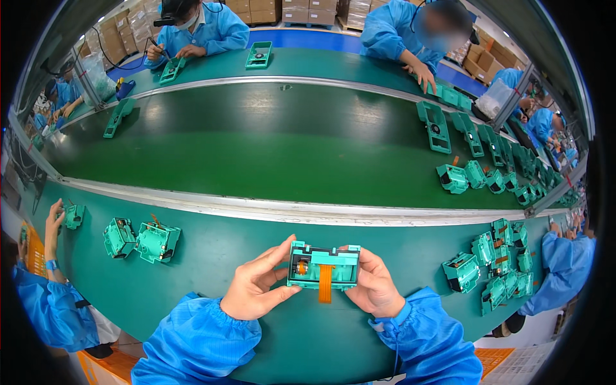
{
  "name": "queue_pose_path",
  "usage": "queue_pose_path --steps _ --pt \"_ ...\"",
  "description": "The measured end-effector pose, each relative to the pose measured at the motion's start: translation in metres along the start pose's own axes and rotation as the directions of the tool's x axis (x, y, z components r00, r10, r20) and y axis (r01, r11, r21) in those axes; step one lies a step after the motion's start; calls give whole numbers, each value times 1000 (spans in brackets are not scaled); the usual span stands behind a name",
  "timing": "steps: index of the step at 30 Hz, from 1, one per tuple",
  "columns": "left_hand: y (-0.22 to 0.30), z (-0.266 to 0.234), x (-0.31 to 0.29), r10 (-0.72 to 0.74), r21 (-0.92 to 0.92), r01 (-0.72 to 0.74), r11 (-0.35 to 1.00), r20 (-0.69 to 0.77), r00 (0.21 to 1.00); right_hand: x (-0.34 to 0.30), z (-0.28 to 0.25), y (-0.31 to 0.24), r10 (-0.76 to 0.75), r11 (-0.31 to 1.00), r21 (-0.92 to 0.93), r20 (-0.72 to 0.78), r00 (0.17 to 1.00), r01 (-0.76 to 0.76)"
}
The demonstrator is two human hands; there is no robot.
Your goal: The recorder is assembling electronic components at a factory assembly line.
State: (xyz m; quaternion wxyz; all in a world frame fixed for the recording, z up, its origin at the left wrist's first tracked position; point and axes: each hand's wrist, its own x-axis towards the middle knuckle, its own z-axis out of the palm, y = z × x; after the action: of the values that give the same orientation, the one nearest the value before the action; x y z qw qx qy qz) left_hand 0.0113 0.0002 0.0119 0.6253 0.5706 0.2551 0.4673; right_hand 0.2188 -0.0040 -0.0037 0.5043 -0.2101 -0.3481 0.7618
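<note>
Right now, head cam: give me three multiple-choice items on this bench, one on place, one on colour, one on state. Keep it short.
1. Where are the two loose teal housings nearest the left hand?
A. On the bench to its left
B. On the conveyor belt
C. In a carton

2. What colour is the flat ribbon cable hanging from the held teal module?
A. White
B. Orange
C. Black

3. How is the module held?
A. Lying alone on the bench
B. By the right hand only
C. By both hands, one at each end

Answers: 1 A, they sit on the near bench, left. 2 B, the strip is orange. 3 C, fingers of both hands clasp its sides.
</note>
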Motion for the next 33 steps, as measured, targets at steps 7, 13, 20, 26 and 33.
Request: queue_pose_path --steps 7,13,20,26,33 --pt "-7 0 1 52 150 -47 988 -32 998 1 3 -13 -60 998 26 38 997 59" --pt "2 -6 6 166 398 -193 897 100 981 1 12 -13 -69 985 -166 -164 984 41" --pt "12 -1 5 112 607 -186 773 158 981 -2 14 -11 -162 953 -285 -179 970 107" --pt "0 11 3 135 95 -131 987 -44 990 -4 19 -6 -316 862 -449 -109 942 237" --pt "8 11 2 -91 -57 81 995 -202 975 -6 28 -1 -339 796 -540 -22 941 274"
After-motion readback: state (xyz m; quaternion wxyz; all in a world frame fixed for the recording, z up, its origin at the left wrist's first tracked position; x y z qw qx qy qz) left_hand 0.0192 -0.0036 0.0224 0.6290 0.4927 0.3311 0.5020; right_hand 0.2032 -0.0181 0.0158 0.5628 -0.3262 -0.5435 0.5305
